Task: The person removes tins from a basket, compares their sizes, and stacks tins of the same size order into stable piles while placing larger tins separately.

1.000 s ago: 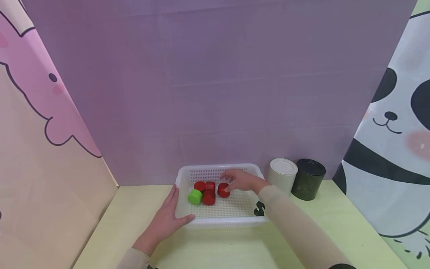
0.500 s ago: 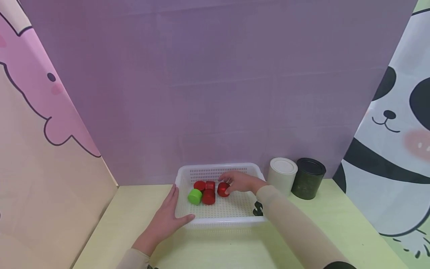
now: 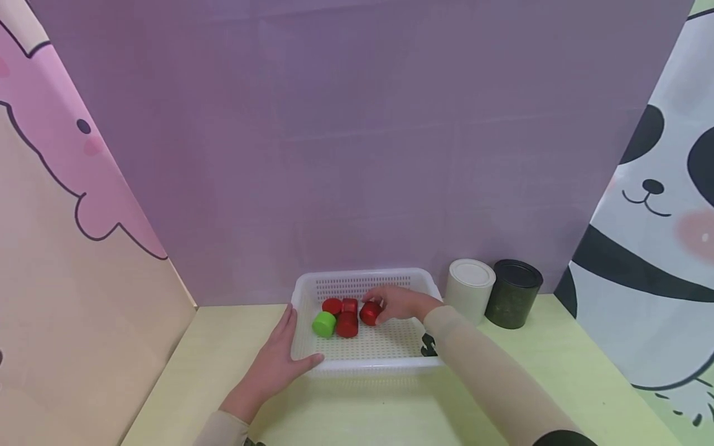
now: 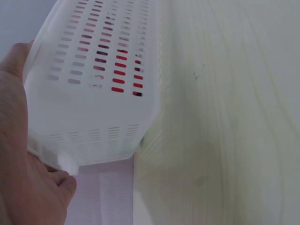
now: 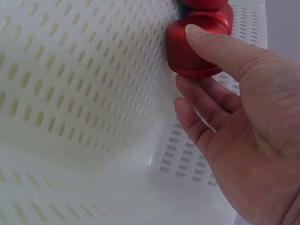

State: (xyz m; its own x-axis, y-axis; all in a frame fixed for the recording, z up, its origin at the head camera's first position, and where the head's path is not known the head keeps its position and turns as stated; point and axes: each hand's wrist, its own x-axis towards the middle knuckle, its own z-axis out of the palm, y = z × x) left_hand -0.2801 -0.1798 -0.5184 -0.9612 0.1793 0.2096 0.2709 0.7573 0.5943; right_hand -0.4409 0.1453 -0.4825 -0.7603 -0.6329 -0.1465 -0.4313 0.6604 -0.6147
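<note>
A pale table (image 3: 385,409) with streaky wood grain lies nearest. The left hand (image 3: 273,365) grips one white plastic basket (image 3: 379,365) at its near left corner, thumb over the rim, fingers along the outside; the walls and floor are pierced with rows of slots. Inside at the near right sits a small black object (image 3: 429,345), partly hidden by the sleeve. One matte green cylinder (image 3: 324,324) and three other red cylinders (image 3: 347,324) cluster left of centre. Just right of them, inside the basket, the right hand (image 3: 398,302) pinches a squat, satin red cylinder (image 3: 369,314) between thumb and bent fingers. It is tilted, its banded end toward the fingers in the right-wrist view; no side is clearly longer. Behind stand two lidded canisters, one white (image 3: 467,291), one black (image 3: 513,294), before a creased purple backdrop (image 3: 357,155).
</note>
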